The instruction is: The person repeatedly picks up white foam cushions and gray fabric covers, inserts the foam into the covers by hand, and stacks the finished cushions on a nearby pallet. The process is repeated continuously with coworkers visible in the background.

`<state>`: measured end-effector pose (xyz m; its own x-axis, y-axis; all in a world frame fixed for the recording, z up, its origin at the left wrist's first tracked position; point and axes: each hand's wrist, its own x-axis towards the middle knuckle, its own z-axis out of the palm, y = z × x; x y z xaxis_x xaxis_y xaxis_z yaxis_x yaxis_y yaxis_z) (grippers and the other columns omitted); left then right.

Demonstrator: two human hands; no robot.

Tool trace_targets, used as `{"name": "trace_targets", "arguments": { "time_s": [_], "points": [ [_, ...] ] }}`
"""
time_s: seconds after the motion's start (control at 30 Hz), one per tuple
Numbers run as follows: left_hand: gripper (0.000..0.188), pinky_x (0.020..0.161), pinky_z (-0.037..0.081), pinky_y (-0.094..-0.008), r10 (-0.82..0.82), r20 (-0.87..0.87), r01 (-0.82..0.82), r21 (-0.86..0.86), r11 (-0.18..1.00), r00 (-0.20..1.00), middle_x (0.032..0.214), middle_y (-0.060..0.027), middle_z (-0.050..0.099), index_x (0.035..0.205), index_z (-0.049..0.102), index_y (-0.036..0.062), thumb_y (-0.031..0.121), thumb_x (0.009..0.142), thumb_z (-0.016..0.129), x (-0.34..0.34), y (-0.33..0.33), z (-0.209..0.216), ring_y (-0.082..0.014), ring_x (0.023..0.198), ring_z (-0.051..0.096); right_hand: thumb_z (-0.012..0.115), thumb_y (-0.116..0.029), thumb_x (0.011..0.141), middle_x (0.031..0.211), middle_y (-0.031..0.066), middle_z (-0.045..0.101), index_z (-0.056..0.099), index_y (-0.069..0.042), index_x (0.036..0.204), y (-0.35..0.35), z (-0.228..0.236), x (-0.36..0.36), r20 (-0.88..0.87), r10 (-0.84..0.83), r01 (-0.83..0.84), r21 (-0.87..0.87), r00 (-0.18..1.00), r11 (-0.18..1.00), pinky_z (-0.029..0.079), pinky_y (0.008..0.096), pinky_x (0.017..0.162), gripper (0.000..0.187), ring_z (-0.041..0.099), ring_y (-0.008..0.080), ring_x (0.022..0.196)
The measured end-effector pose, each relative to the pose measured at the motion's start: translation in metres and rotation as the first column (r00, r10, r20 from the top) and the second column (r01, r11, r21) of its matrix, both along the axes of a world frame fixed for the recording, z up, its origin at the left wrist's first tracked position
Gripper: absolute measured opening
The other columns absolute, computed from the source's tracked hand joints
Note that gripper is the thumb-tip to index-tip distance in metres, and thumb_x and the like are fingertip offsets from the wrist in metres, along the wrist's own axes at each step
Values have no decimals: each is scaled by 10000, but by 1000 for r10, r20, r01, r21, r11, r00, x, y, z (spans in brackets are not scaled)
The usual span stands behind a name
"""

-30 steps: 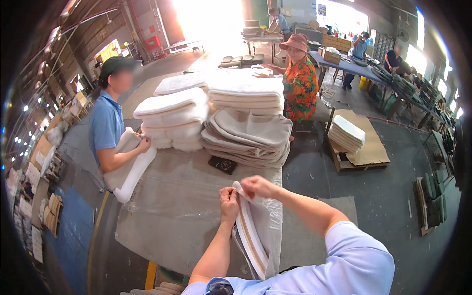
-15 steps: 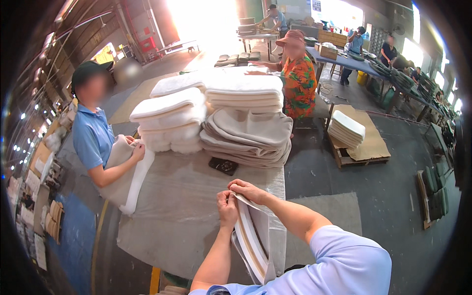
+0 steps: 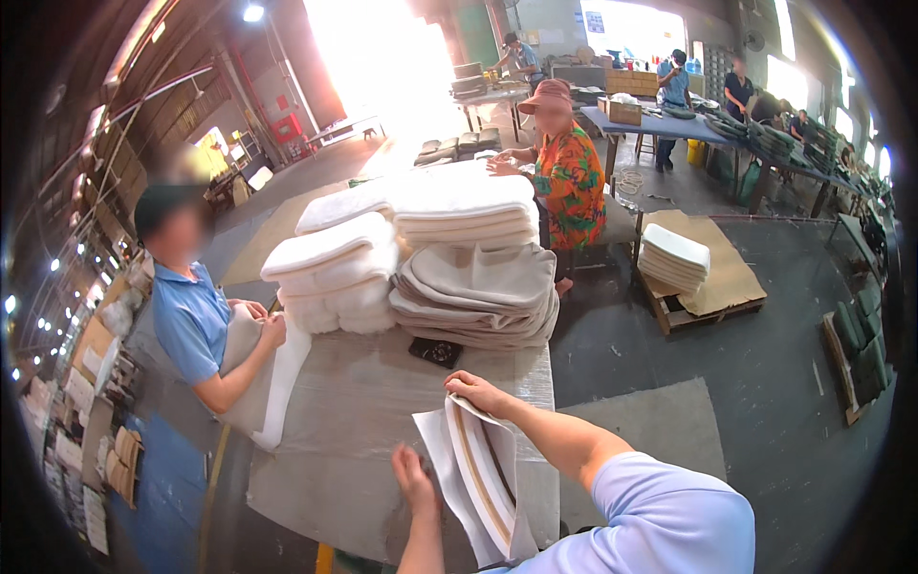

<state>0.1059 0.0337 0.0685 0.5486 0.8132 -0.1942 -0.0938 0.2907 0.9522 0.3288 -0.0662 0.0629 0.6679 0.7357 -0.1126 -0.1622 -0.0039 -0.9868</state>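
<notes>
A long, pale grey fabric cover (image 3: 430, 430) stands on edge in front of me at the table's near side. Its side gapes, showing a white padded layer (image 3: 469, 445) with a tan strip running along it. My right hand (image 3: 475, 392) is closed on the top end of the cover. Just left of the cover's loose flap, my left hand (image 3: 415, 481) is off the fabric with its fingers stretched out, holding nothing. Beyond my hands lies a black phone-like object (image 3: 435, 351). Behind it are a pile of grey fabric covers (image 3: 473, 297) and stacks of white padding (image 3: 464, 206).
A co-worker in a blue shirt (image 3: 191, 320) handles grey and white material at the table's left. Another, in an orange patterned shirt (image 3: 572, 187), stands at its far right. A pallet (image 3: 712, 263) with white pads sits on the floor right of the table (image 3: 325, 497).
My left hand has let go of the cover's top end and moved down and left. The left flap has spread outward, while my right hand keeps its grip. The view has shifted slightly.
</notes>
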Motion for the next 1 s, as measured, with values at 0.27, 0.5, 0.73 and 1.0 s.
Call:
{"name": "trace_targets", "arguments": {
  "time_s": [0.27,0.5,0.73,1.0],
  "points": [
    [713,1103,469,-483,-413,-42,359,-420,833,910,1498,-144,572,1527,476,11,560,1073,520,-171,-75,-15,-288,1324,582,555,-594,1041,1306,68,669,632,-73,1395,-4,5,-7,-54,-115,116,31,992,993,420,325,1095,635,577,179,1240],
    [1100,1212,327,-422,-598,-212,625,101,774,773,1648,-198,350,1697,72,60,414,952,800,-108,-102,97,-319,1467,416,555,-444,1063,1258,188,703,519,-26,1508,-18,-2,-24,-31,-701,702,27,712,712,545,412,949,612,678,297,1126],
    [1063,1190,361,-405,-394,-571,607,243,756,720,1636,-242,334,1700,20,86,88,925,748,-98,-107,80,-318,1447,428,620,-170,944,648,101,608,700,-21,823,-187,-98,-10,-406,-787,759,-276,464,590,397,397,395,208,548,190,482],
    [1110,1165,413,-438,-388,-508,445,-9,895,769,1633,-240,349,1699,27,76,208,919,805,-86,-66,91,-357,1426,466,571,3,811,616,192,585,657,47,713,-305,-196,-127,-454,-633,265,-641,627,721,434,484,424,138,564,276,473]
  ]
}}
